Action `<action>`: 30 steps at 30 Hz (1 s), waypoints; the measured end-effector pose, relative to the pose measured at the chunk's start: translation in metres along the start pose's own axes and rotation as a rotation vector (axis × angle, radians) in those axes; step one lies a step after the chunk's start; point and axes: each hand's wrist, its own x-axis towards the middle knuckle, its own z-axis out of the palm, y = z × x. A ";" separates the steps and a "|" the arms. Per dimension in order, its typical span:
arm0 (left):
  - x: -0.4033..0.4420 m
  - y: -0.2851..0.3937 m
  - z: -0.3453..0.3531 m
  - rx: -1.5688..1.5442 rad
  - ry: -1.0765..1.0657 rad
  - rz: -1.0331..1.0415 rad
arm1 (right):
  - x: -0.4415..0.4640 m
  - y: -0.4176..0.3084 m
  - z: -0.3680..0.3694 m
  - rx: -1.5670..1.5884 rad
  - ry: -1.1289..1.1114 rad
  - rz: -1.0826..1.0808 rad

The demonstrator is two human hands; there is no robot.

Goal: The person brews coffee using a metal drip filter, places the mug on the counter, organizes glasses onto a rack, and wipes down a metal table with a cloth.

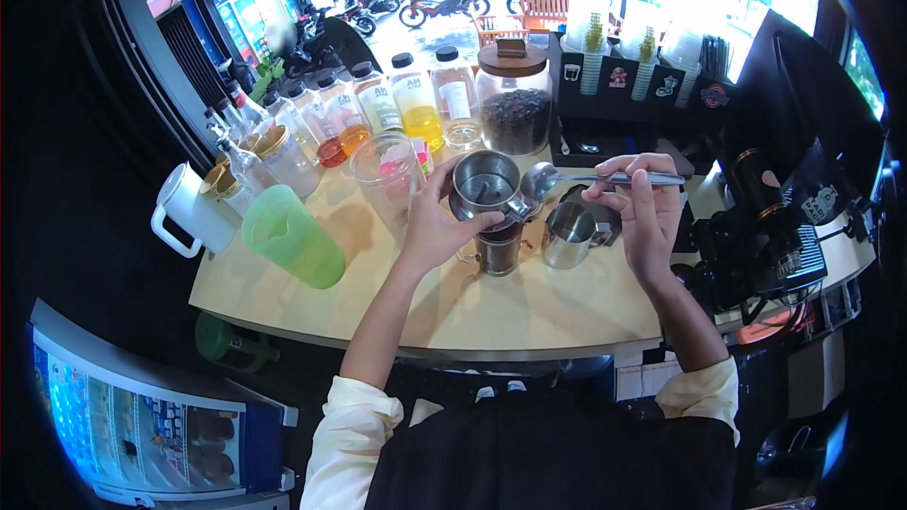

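Cup (487, 179) of silvery metal, open and round-mouthed, its polished wall catching bright highlights along the rim; small dark patches show on its inner floor, though whether they are contents or reflections cannot be told. A short metal projection stands out at its lower right side. The cup is located at the middle of the work area, above a glass (498, 253) with dark contents; whether it rests on that glass or is held clear of it cannot be made out. The left hand (442, 227) grips the cup from the left, thumb across the near side and fingers around the far left wall. The right hand (642, 212) is narrowed on the handle of a spoon (605, 178), pinched between thumb and fingers, with the spoon's bowl just beside the cup's right rim. Just right of the glass stands a small steel pitcher (567, 238), its handle to the right. To the left are a clear, wide-mouthed container (385, 175), a translucent green pitcher (295, 238) and a white jug (189, 212). Behind the cup stand a wooden-lidded jar (515, 118) of dark beans and a row of black-capped bottles (416, 109), several holding yellow or orange liquid. All stand on a pale wooden counter (435, 316).
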 end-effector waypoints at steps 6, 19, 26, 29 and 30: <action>-0.007 -0.019 0.005 -0.050 -0.085 -0.070 | -0.001 0.001 0.001 -0.002 -0.006 0.005; -0.009 -0.017 0.005 -0.062 -0.182 -0.100 | -0.002 0.007 -0.001 -0.008 -0.015 0.001; -0.011 -0.010 0.004 0.036 -0.196 -0.070 | -0.004 0.012 0.003 -0.004 -0.019 0.002; -0.013 -0.013 0.003 0.045 -0.146 -0.003 | -0.004 0.014 0.004 -0.030 -0.039 0.007; -0.014 -0.013 0.002 0.046 -0.146 -0.005 | -0.004 0.014 0.005 -0.053 -0.041 -0.007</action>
